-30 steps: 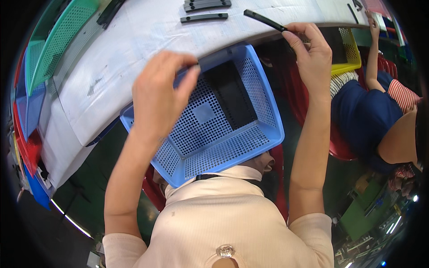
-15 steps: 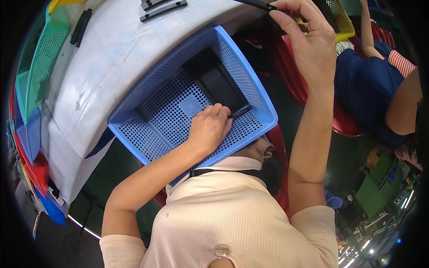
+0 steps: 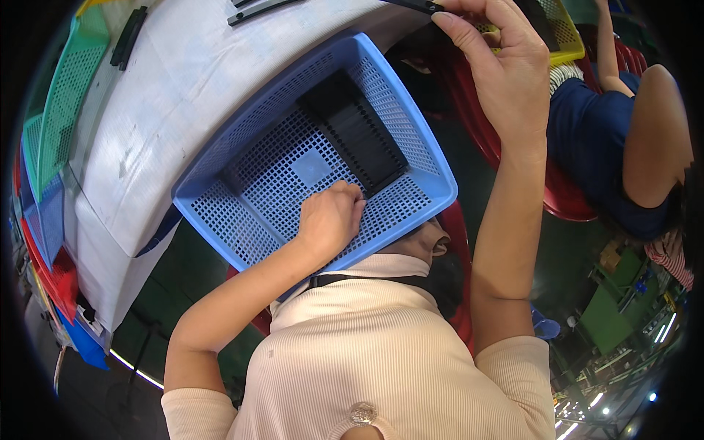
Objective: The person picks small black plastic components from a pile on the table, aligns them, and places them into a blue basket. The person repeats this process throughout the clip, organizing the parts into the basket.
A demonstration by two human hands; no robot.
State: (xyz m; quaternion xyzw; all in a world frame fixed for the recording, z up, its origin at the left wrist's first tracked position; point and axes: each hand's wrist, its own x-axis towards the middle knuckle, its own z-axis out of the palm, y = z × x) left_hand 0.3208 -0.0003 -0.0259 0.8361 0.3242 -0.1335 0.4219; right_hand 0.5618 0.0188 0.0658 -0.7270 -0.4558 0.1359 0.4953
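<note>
Fingers of the left hand (image 3: 330,220) curl shut inside the blue basket (image 3: 411,132), just beside stacked black strips (image 3: 356,136), while the right hand (image 3: 499,73) pinches another black strip (image 3: 414,5).

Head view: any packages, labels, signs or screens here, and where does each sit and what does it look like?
No packages, printed labels, signs or screens can be made out in this view.
Nearest to a container: blue perforated plastic basket, square, resting on the white table edge, the left hand inside it by a stack of black flat strips.
Stacked green, blue and red plastic baskets stand at the table's left rim.
</note>
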